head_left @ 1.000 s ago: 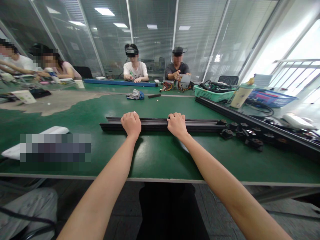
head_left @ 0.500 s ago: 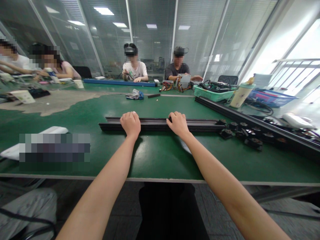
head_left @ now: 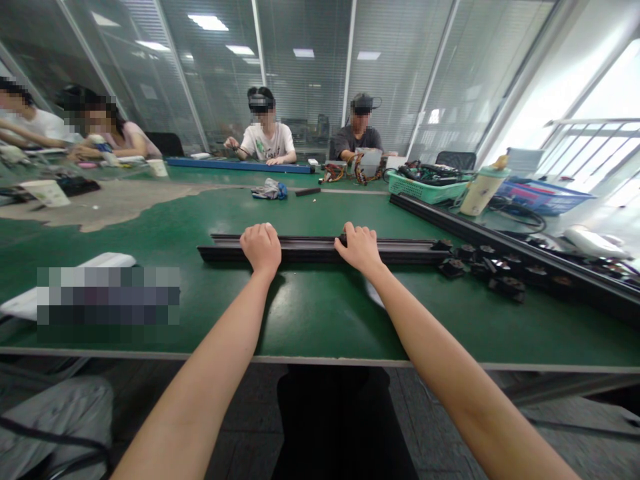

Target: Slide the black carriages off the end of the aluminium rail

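Observation:
Across the green table in front of me lies a long black channel-shaped rail (head_left: 310, 251), its groove facing up. My left hand (head_left: 262, 248) is closed over the rail left of its middle, with the fingers hidden on the far side. My right hand (head_left: 361, 248) rests on the rail right of the middle, fingers curled around a small black part (head_left: 343, 239) that sits in or on the groove. Most of that part is hidden under the hand. By the rail's right end lie several small black parts (head_left: 505, 283) with metallic centres.
A second long black rail (head_left: 480, 233) runs diagonally at the right. Beyond it stand a green basket (head_left: 425, 190) of cables, a cream bottle (head_left: 484, 192) and a blue basket (head_left: 555, 199). A crumpled cloth (head_left: 270, 189) lies farther back. Co-workers sit around the table.
My right hand has slid slightly to the right along the rail with the small black part. My left hand and the rail have stayed put. A co-worker opposite has moved a hand leftward.

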A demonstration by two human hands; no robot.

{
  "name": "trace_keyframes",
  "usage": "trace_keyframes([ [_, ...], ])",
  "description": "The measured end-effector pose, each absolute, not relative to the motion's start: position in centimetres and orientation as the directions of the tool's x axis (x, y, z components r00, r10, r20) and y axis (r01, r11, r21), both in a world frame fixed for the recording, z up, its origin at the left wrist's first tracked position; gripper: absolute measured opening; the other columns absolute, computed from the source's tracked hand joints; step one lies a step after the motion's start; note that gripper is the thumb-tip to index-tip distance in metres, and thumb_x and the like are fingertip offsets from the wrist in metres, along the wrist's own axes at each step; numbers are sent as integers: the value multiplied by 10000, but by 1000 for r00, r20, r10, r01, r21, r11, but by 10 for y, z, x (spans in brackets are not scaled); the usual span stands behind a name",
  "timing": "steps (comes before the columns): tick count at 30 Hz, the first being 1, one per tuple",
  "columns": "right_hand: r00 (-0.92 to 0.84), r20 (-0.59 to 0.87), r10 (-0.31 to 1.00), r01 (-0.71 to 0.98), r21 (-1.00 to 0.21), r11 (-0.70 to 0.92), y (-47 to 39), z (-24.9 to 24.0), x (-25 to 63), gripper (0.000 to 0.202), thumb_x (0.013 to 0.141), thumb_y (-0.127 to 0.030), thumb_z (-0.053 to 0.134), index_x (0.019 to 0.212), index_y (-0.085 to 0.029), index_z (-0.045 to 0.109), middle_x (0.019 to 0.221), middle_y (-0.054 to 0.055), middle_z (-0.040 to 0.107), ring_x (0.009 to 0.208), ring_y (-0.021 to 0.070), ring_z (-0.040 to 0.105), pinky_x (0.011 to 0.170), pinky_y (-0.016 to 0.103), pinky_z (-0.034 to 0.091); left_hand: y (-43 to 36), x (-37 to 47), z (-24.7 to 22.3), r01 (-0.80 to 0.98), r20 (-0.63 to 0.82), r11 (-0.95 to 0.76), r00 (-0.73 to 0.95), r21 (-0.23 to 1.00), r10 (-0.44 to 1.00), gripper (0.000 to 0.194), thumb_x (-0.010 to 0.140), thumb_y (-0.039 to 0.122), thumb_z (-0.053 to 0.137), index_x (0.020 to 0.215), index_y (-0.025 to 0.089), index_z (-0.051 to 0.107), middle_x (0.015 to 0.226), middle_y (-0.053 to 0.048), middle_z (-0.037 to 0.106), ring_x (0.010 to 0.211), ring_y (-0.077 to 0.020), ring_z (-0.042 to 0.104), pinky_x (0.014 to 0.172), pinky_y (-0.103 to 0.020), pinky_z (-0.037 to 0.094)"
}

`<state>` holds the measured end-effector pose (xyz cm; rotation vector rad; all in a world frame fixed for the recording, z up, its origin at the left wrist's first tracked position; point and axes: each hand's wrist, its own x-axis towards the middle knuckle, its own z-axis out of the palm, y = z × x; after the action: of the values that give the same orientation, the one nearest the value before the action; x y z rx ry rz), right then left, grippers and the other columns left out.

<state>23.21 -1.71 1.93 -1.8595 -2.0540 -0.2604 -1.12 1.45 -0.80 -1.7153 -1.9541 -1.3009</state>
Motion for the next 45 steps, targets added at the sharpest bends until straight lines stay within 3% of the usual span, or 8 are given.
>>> trace_keyframes([
  [6, -85, 342, 936, 989, -85, 121, -16, 21, 234, 349, 1098, -414, 470, 1241, -147, 642, 1156, 193, 780, 1101, 328, 684, 951, 403, 379, 16, -12, -9, 879, 678, -92, -290, 468, 675, 434, 1091, 301, 291, 798, 262, 609, 1013, -151, 734, 1121, -346, 624, 1037, -500, 416],
  [24, -58, 300, 952, 991, -98, 91, -14, 27, 244, 292, 1083, -375, 493, 1238, -158, 611, 1109, 165, 810, 1047, 322, 750, 880, 375, 419, 12, -10, -6, 878, 668, -86, -292, 471, 685, 456, 1102, 306, 270, 816, 258, 621, 1049, -161, 739, 1152, -355, 619, 1066, -512, 397],
  [45, -7, 232, 973, 996, -85, 28, -16, 36, 250, 357, 1065, -382, 467, 1289, -131, 585, 1150, 173, 800, 1127, 321, 747, 941, 375, 445, 14, -11, -7, 885, 671, -80, -285, 458, 684, 448, 1098, 285, 285, 815, 246, 629, 1053, -164, 750, 1155, -359, 628, 1064, -508, 403],
])
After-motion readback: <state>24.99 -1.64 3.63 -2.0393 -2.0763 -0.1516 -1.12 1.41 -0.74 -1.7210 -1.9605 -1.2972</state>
